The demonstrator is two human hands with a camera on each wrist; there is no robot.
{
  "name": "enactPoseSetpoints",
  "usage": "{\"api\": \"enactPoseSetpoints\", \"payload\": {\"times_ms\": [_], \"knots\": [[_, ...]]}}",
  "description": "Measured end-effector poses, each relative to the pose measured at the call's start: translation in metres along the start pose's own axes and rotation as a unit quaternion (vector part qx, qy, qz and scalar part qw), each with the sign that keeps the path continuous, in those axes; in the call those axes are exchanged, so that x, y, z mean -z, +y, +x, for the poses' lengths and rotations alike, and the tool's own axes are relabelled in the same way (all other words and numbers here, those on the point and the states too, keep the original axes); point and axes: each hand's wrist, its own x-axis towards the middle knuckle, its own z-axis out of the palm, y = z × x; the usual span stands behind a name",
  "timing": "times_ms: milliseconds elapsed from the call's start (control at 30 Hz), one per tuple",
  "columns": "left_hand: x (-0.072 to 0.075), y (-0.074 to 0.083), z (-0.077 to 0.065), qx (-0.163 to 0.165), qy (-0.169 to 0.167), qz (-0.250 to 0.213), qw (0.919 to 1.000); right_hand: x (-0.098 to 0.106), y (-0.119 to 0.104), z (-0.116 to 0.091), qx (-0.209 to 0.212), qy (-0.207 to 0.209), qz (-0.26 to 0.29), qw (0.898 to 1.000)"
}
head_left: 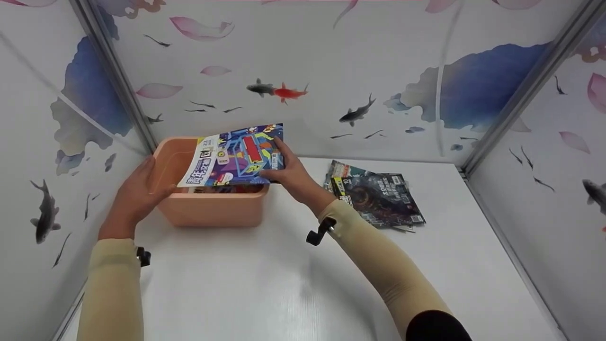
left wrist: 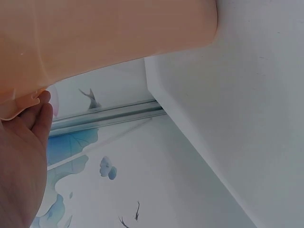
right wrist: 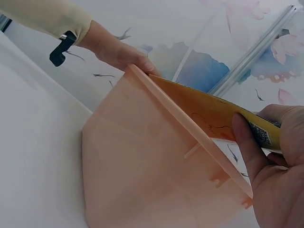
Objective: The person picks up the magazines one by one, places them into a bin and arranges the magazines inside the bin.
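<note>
My right hand [head_left: 296, 173] pinches a colourful magazine [head_left: 246, 154] at its right edge, thumb in front and fingers behind. The magazine is tilted over the mouth of an orange plastic bin [head_left: 215, 208]. In the right wrist view the magazine's yellow-orange side [right wrist: 204, 107] shows above the bin rim. My left hand [head_left: 137, 192] grips the bin's left rim, its fingers [left wrist: 43, 118] curled under the lip in the left wrist view. Its thumb lies close to the magazine's lower left corner; whether they touch I cannot tell. Another printed cover [head_left: 227, 189] shows partly inside the bin.
Right of the bin, several overlapping magazines [head_left: 378, 199] lie on the white table [head_left: 265, 284], a dark cover on top. Decorated panels [head_left: 303, 57] with painted fish and petals enclose the table at the back and both sides, joined by metal corner posts [head_left: 118, 76].
</note>
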Motion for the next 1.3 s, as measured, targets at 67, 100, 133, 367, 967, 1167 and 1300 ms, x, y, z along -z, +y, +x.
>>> {"api": "enactPoseSetpoints", "payload": {"times_ms": [67, 100, 133, 367, 967, 1167, 1300], "knots": [[0.001, 0.000, -0.001, -0.004, 0.001, 0.003, 1.0000, -0.002, -0.001, 0.000, 0.000, -0.001, -0.005, 1.000], [0.001, 0.000, -0.001, -0.007, 0.000, 0.006, 1.0000, -0.003, -0.001, 0.001, -0.001, -0.001, -0.009, 1.000], [0.001, -0.001, -0.001, -0.009, 0.000, 0.010, 0.9999, -0.005, -0.002, 0.001, -0.001, 0.000, -0.013, 1.000], [0.001, -0.002, 0.000, -0.020, 0.001, 0.027, 0.9994, -0.013, -0.005, 0.005, 0.005, -0.007, -0.017, 1.000], [0.000, -0.004, 0.001, -0.025, 0.000, 0.041, 0.9989, -0.042, -0.008, 0.015, -0.011, -0.002, -0.075, 0.997], [0.000, -0.003, 0.002, -0.011, -0.003, 0.036, 0.9993, -0.051, -0.008, 0.017, -0.017, 0.002, -0.080, 0.997], [0.000, -0.003, 0.002, -0.011, -0.003, 0.036, 0.9993, -0.057, -0.009, 0.017, -0.022, 0.001, -0.067, 0.998]]}}
